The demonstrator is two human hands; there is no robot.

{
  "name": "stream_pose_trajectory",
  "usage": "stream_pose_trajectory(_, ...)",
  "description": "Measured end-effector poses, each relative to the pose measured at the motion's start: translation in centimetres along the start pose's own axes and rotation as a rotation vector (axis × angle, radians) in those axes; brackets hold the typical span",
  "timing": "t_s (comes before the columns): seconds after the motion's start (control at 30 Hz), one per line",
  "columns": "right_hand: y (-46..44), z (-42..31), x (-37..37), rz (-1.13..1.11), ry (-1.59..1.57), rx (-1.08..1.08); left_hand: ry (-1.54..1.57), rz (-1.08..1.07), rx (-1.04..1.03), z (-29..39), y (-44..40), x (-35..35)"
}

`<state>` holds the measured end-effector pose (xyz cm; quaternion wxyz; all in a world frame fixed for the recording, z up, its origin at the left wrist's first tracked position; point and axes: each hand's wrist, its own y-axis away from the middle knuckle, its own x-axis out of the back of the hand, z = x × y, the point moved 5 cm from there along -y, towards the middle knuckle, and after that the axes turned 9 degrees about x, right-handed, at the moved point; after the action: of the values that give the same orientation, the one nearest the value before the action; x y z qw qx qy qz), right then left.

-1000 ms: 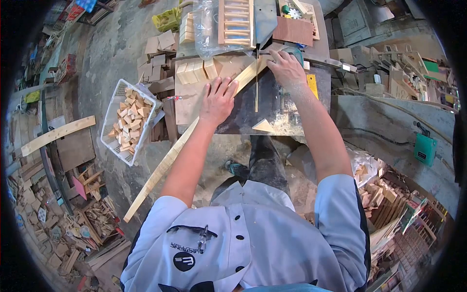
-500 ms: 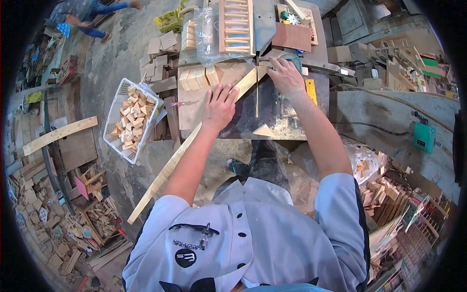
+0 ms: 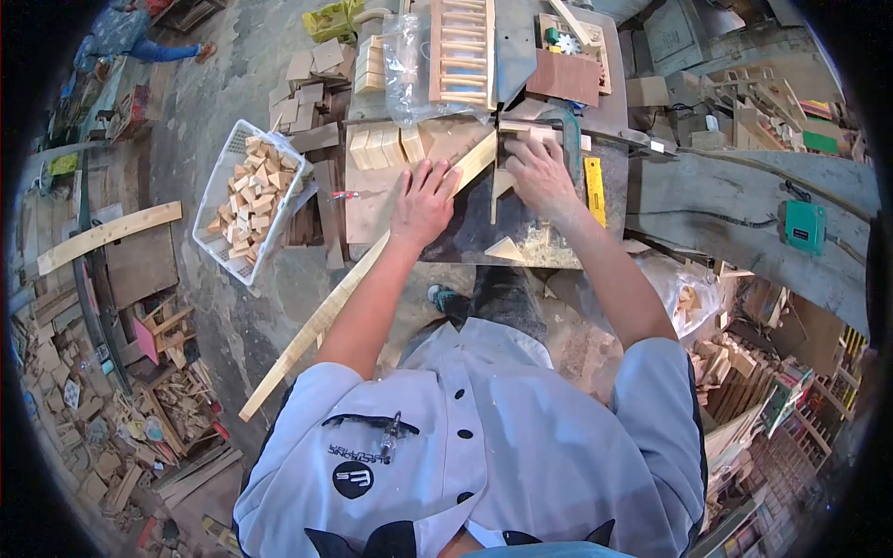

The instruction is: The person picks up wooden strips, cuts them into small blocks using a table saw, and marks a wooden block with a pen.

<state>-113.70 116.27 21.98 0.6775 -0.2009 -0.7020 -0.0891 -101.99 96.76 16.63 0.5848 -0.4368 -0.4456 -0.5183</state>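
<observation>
Across the table [image 3: 430, 249], strip [image 3: 346, 293] diagonal, forward-right

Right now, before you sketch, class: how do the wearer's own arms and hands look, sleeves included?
Left hand and right hand are both ungloved; no ring shows on the left fingers, while the right ones are blurred. The forearms are uncovered below short, pale grey-blue sleeves with black edging.

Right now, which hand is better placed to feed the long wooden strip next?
Probably the left hand: it lies on the strip, while the right hand is off it, beside a small wooden piece.
</observation>
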Motion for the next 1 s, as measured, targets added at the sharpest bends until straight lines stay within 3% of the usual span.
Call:
stream_pose_trajectory(0.13, 2.9, -3.5, -0.8, -0.247, -0.213, -0.178, 0.04, 0.065, -0.013, 0.0, 0.5, 0.4)
stream_pose_trajectory(0.2, 4.2, -4.8, -1.7, -0.219, -0.175, -0.129, 0.094, -0.059, 0.07, -0.4, 0.4, 0.0)
stream_pose_trajectory(0.27, 4.8, -5.7, -2.4, -0.246, -0.131, -0.164, 0.046, 0.042, 0.03, -0.1, 0.7, 0.4)
stream_pose_trajectory(0.33, 3.2, -6.4, -0.9, -0.186, -0.229, -0.175, 0.092, -0.002, 0.181, -1.0, 0.8, -0.7)
stream_pose_trajectory(0.4, 2.0, -5.0, -1.8, 0.129, -0.619, -0.654, 0.092, 0.028, 0.197, -0.6, 1.2, -0.1)
stream_pose_trajectory(0.47, 0.5, -4.2, -4.6, 0.163, -0.758, -0.704, 0.089, 0.057, 0.215, -1.1, 0.7, 1.3)
stream_pose_trajectory(0.53, -0.9, -4.6, -5.8, 0.343, -1.26, -0.848, 0.489, -0.227, 0.187, -2.2, 0.7, 1.7)
stream_pose_trajectory(0.57, -1.4, -5.0, -5.8, 0.353, -1.529, -0.789, 0.545, -0.325, 0.164, -2.2, 1.3, 2.2)
stream_pose_trajectory(0.6, -1.3, -5.8, -5.7, 0.38, -1.728, -0.865, 0.6, -0.42, 0.136, -2.0, 2.2, 2.7)
stream_pose_trajectory(0.67, -0.8, -8.0, -2.0, 0.324, -1.936, -0.825, 0.914, -0.65, 0.202, -1.4, 4.0, 5.3)
stream_pose_trajectory(0.73, -0.3, -9.3, 0.7, 0.301, -1.702, -0.707, 0.968, -0.779, 0.269, -1.3, 6.3, 6.8)
stream_pose_trajectory(0.87, 0.8, -11.4, 6.5, 0.318, -1.561, -0.723, 1.146, -0.936, 0.271, -2.8, 12.2, 6.2)
stream_pose_trajectory(0.93, 0.8, -11.5, 7.1, 0.328, -1.533, -0.739, 1.529, -1.116, 0.397, -3.8, 16.6, 5.3)
stream_pose_trajectory(0.97, 1.0, -10.5, 6.5, 0.339, -1.54, -0.845, 1.538, -1.108, 0.401, -4.7, 19.0, 4.3)
stream_pose_trajectory(1.0, 1.2, -9.5, 5.8, 0.35, -1.544, -0.951, 1.35, -1.09, 0.582, -6.3, 22.1, 2.0)
